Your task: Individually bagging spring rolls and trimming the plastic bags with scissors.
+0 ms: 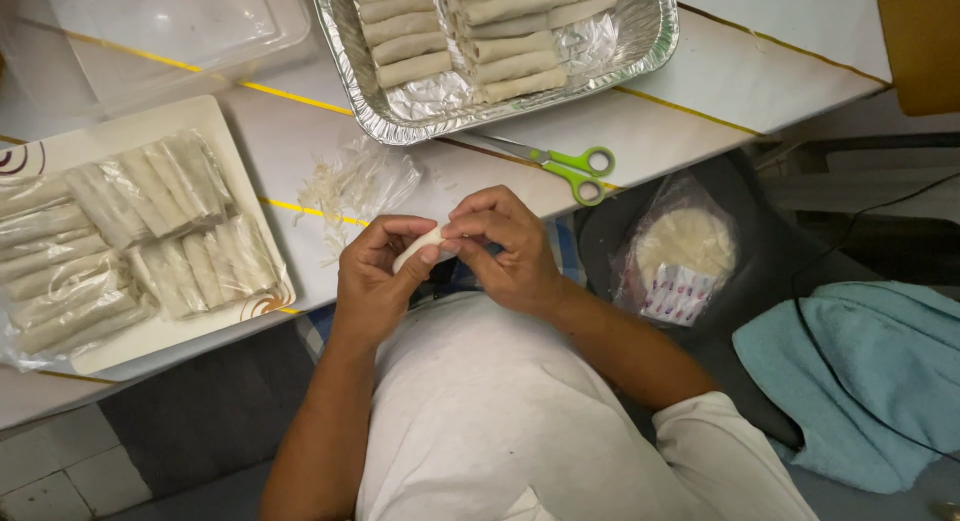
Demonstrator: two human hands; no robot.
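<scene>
- We see a white table (700, 91) with thin yellow lines.
- On it lie a foil tray (655, 31), a cream plate (215, 131), green scissors (570, 166), a clear bag (375, 181) and a clear plastic lid (150, 31).

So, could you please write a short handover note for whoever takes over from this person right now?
Left hand and right hand hold one pale roll together, above the table edge.
Done: rows of rolls in the foil tray; bagged rolls on the white plate, left.
Left: the roll in hand looks unfinished; a wrapper pack lies to the right.
Green scissors lie by the tray.
</scene>
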